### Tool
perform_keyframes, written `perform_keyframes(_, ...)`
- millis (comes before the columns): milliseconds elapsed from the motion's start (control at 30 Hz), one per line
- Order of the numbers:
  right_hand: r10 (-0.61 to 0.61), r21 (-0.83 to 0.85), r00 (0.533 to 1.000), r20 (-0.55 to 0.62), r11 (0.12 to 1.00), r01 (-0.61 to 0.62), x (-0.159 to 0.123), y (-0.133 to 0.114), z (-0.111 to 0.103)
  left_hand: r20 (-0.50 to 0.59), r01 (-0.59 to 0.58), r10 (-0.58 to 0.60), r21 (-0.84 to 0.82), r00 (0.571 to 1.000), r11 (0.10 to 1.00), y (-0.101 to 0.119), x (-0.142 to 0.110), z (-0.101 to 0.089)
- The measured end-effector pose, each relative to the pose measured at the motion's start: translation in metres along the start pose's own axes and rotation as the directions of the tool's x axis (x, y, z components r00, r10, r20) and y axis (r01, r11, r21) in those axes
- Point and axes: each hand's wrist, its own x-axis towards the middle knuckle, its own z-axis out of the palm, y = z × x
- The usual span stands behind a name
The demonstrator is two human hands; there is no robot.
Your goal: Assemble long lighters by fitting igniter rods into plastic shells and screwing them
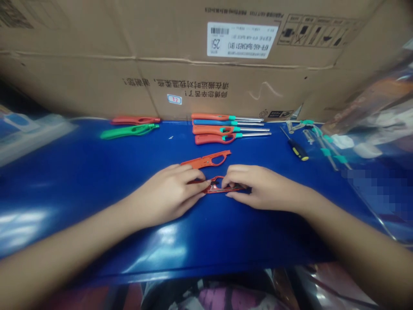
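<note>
Both hands grip one red lighter casing half (214, 189), its hollow side up with small dark and pale parts inside. My left hand (172, 189) is closed around its left end, thumb and fingertips pressed at the inner parts. At the other end, my right hand (248, 185) pinches the casing near the trigger loop; its fingertips partly hide what they touch. Just beyond the hands lies a matching orange-red casing half (206, 160) with an oval loop, apart from the held one.
Several long-nosed lighters (213, 129) lie in a row before a cardboard box (97, 56). Left of them are a green casing (129, 131) and a red casing (135, 120). A screwdriver (297, 150) and metal tubes with teal tips (325, 144) lie right on the blue table (97, 163).
</note>
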Motion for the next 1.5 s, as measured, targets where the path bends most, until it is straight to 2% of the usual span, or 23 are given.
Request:
perform_keyframes(267,0.035,-0.063,0.999,0.008,0.997,-0.035,0.0,-0.003,0.003,0.007,-0.023,0.024,-0.083,1.0,0.996,0.0,0.0,-0.004)
perform_keyframes(533,0.018,-0.079,0.998,0.054,0.997,-0.014,-0.005,-0.012,-0.006,0.013,-0.055,0.056,-0.082,0.998,0.995,0.001,0.003,-0.006)
perform_keyframes(833,-0.003,-0.086,0.997,0.082,0.996,0.01,-0.009,-0.01,-0.008,0.012,-0.07,0.07,-0.028,0.997,0.997,0.001,0.0,-0.006)
perform_keyframes(1000,0.005,-0.16,0.998,0.064,0.987,0.006,-0.006,-0.008,-0.004,-0.023,-0.096,0.095,-0.012,0.995,0.995,0.0,0.001,-0.006)
perform_keyframes(1133,0.003,-0.233,0.998,0.058,0.973,0.011,-0.005,-0.008,-0.002,-0.005,-0.1,0.1,0.012,0.995,0.995,0.0,0.002,-0.007)
perform_keyframes(1500,0.068,-0.19,0.997,0.029,0.98,-0.061,-0.007,-0.009,-0.005,0.001,-0.108,0.108,-0.002,0.994,0.994,0.0,0.001,-0.005)
